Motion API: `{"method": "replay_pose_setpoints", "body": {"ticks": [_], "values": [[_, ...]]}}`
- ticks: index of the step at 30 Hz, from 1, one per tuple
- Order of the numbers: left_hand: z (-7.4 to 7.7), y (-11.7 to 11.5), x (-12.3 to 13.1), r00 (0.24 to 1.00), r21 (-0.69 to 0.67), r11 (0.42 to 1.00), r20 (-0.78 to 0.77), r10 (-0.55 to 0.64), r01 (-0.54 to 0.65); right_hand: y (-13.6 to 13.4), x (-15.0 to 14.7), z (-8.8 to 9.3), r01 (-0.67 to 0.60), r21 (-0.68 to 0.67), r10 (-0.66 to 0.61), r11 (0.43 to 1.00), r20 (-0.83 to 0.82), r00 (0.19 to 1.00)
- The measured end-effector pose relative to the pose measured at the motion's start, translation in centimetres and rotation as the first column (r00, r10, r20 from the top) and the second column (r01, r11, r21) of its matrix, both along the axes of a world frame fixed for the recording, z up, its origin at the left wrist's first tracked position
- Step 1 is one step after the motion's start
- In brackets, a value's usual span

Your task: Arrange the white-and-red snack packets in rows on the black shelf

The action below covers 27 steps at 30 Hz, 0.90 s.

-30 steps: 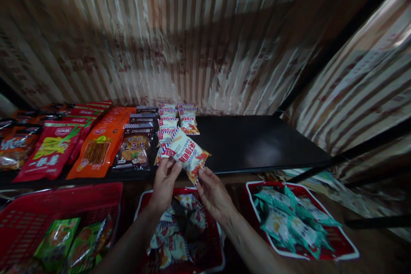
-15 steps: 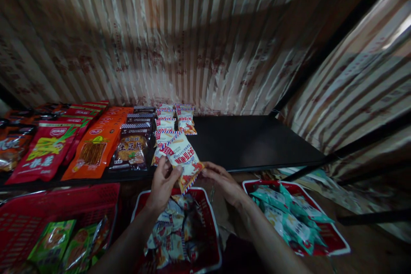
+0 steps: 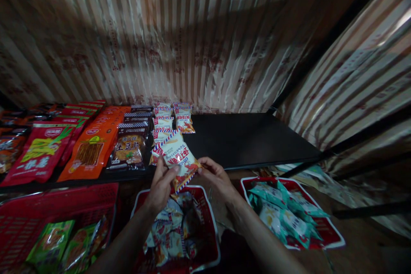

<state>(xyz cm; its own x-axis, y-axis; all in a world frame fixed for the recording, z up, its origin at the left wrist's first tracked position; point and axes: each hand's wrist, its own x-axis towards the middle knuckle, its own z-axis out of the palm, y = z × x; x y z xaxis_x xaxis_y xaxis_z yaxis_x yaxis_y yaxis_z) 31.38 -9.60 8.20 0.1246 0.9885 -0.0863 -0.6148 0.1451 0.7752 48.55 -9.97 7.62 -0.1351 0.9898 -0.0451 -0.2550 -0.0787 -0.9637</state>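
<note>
Both my hands hold one white snack packet [image 3: 180, 162] with red and blue edging and a crayfish picture, just above the front edge of the black shelf [image 3: 250, 139]. My left hand [image 3: 159, 184] pinches its left side with thumb and fingers. My right hand [image 3: 215, 175] grips its right edge. Behind the packet, rows of the same packets [image 3: 170, 122] lie on the shelf. Below my hands stands a red basket [image 3: 205, 205] with more of these packets [image 3: 167, 235].
On the shelf to the left lie dark potato-chip packets [image 3: 130, 145], orange packets [image 3: 93, 145] and red packets [image 3: 40, 154]. A red basket of teal packets [image 3: 289, 214] sits at the right, another red basket [image 3: 48, 218] with green packets [image 3: 54, 242] at the left. Striped curtains hang behind.
The packet has come down and slightly left toward the shelf's front edge, and it has turned. My right hand slid from under the packet to its right edge.
</note>
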Motion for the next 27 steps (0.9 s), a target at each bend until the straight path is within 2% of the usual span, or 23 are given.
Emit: {"method": "replay_pose_setpoints", "body": {"ticks": [2, 4, 5, 7, 10, 12, 15, 20, 23, 27], "values": [[0.2, -0.1, 0.0, 1.0, -0.017, 1.0, -0.022, -0.018, 0.018, -0.2, 0.4, 0.2, -0.133, 0.032, 0.13, 0.991, 0.095, 0.987], [0.1, -0.1, -0.2, 0.998, -0.038, 0.999, -0.043, -0.035, 0.033, -0.3, 1.1, 0.6, -0.287, 0.02, 0.28, 0.958, 0.166, 0.945], [0.0, -0.1, -0.3, 0.997, -0.046, 0.998, -0.053, -0.05, 0.048, -0.3, 1.5, 0.8, -0.326, 0.011, 0.319, 0.945, 0.176, 0.931], [-0.4, -0.1, -0.5, 0.989, -0.044, 0.994, -0.103, -0.107, 0.103, 0.1, 2.0, 0.8, -0.269, 0.013, 0.264, 0.963, 0.137, 0.955], [-0.9, -0.5, -0.6, 0.937, -0.041, 0.968, -0.245, -0.249, 0.246, 0.9, 2.0, 0.2, 0.008, 0.019, -0.008, 1.0, -0.011, 1.0], [-1.2, -0.8, -0.4, 0.882, -0.046, 0.943, -0.339, -0.326, 0.331, 1.5, 1.7, -0.2, 0.114, 0.003, -0.113, 0.994, -0.06, 0.992], [-1.7, -1.1, -0.2, 0.795, -0.057, 0.913, -0.472, -0.381, 0.404, 1.9, 1.2, -0.4, 0.108, 0.052, -0.107, 0.993, -0.014, 0.994], [-2.4, -1.2, -0.2, 0.692, -0.078, 0.89, -0.6, -0.401, 0.448, 1.9, 1.1, -0.2, -0.038, 0.056, 0.021, 0.998, 0.273, 0.962], [-2.7, -1.3, -0.3, 0.692, -0.074, 0.875, -0.581, -0.428, 0.479, 1.9, 1.0, -0.3, -0.023, 0.079, -0.006, 0.997, 0.348, 0.938], [-2.9, -1.7, -0.1, 0.732, -0.1, 0.844, -0.451, -0.511, 0.528, 1.8, 0.9, -0.3, 0.057, 0.061, -0.074, 0.997, 0.347, 0.935]]}}
